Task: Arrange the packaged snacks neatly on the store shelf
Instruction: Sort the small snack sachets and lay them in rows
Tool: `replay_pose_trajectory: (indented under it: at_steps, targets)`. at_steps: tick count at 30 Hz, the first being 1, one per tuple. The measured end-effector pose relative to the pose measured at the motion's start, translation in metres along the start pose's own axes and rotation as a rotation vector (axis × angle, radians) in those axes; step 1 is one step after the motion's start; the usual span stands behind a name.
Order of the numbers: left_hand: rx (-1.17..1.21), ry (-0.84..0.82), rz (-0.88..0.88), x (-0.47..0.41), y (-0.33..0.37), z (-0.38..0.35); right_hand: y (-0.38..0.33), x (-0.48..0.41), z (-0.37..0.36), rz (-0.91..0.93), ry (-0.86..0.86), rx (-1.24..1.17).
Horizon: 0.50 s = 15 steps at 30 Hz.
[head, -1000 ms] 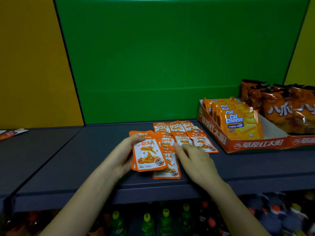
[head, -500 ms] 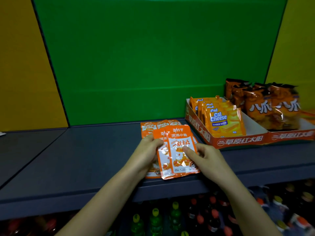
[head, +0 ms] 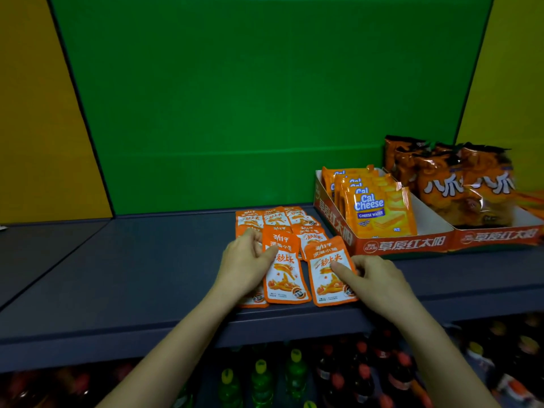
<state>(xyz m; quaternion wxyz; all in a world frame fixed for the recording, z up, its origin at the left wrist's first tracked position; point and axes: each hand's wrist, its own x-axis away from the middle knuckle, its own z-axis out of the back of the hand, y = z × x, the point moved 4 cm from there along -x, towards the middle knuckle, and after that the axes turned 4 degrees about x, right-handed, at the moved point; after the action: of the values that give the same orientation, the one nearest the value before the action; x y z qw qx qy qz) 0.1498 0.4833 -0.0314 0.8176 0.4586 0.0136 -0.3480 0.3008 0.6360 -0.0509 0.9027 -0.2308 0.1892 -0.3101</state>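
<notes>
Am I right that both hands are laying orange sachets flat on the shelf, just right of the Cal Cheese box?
Not quite: the sachets lie left of the Cal Cheese box, not right, as the head view shows. The rest holds: left hand and right hand press them flat on the shelf.
</notes>
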Motion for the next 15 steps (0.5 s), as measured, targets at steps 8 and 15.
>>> replay_pose_trajectory:
  at_steps: [8, 15]
  targets:
    - [-0.403, -0.046, -0.018, 0.001, 0.005, 0.000, -0.003, -0.002, 0.001, 0.040, 0.021, 0.174]
    - [-0.632, -0.010, -0.062, 0.006, 0.009, -0.007, -0.014, 0.001, 0.007, 0.090, 0.060, 0.466]
